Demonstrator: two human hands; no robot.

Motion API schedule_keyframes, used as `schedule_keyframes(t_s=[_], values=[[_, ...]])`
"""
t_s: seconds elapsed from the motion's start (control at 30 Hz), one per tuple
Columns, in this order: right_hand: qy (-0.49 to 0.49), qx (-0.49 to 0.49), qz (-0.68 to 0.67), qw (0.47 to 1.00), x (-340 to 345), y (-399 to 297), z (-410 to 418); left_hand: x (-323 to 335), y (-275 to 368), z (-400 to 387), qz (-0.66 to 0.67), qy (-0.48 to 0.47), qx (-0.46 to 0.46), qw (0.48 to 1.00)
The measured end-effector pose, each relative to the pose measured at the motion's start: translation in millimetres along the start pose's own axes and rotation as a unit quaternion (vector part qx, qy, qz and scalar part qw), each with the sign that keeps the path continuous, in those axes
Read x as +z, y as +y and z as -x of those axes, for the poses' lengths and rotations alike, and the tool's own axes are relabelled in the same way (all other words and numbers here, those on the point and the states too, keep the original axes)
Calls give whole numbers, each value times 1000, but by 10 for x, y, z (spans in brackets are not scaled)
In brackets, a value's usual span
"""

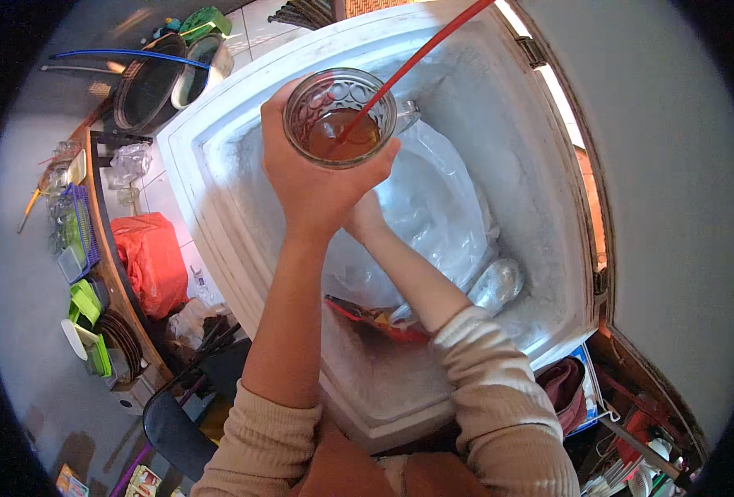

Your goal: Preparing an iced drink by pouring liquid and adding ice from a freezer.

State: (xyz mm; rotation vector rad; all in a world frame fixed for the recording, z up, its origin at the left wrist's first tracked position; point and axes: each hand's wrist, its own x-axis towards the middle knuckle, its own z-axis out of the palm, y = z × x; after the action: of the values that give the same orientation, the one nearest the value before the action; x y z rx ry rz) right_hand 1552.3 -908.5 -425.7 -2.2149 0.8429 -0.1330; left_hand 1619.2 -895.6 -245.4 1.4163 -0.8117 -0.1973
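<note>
My left hand (317, 186) is wrapped around a dimpled glass mug (342, 160), whose handle (408, 115) points right. Clear brown liquid (354, 140) partly fills the mug. A long thin red stick or straw (432, 45) stands in it and slants up to the right. My right hand (364, 217) reaches down behind the left wrist, and its fingers are hidden. Below both hands lies an opened chest freezer (510, 168) with frost on its walls. Inside are a large clear plastic bag (432, 180), a smaller clear bag (497, 286) and a red printed packet (404, 335).
The freezer's raised lid (671, 186) stands at the right. To the left are a red plastic bag (149, 261), a purple basket (83, 230), stacked brown plates (121, 341) and a dark chair (180, 422). Dark tubs (149, 87) stand at the upper left.
</note>
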Motion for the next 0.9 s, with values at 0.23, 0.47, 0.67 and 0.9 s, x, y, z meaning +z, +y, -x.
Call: schedule_keyframes(t_s=[0.23, 0.47, 0.67, 0.9], values=[[-5, 47, 28, 998, 83, 143, -260, 105, -27, -21, 9, 6, 30, 999], [-77, -282, 103, 951, -353, 111, -301, 38, -58, -7, 14, 4, 31, 999], [24, 66, 66, 995, -955, 439, -343, 0, -89, -26, -8, 7, 54, 998], [-107, 215, 183, 953, -1165, 829, -403, 105, -108, -13, -9, 9, 69, 998]])
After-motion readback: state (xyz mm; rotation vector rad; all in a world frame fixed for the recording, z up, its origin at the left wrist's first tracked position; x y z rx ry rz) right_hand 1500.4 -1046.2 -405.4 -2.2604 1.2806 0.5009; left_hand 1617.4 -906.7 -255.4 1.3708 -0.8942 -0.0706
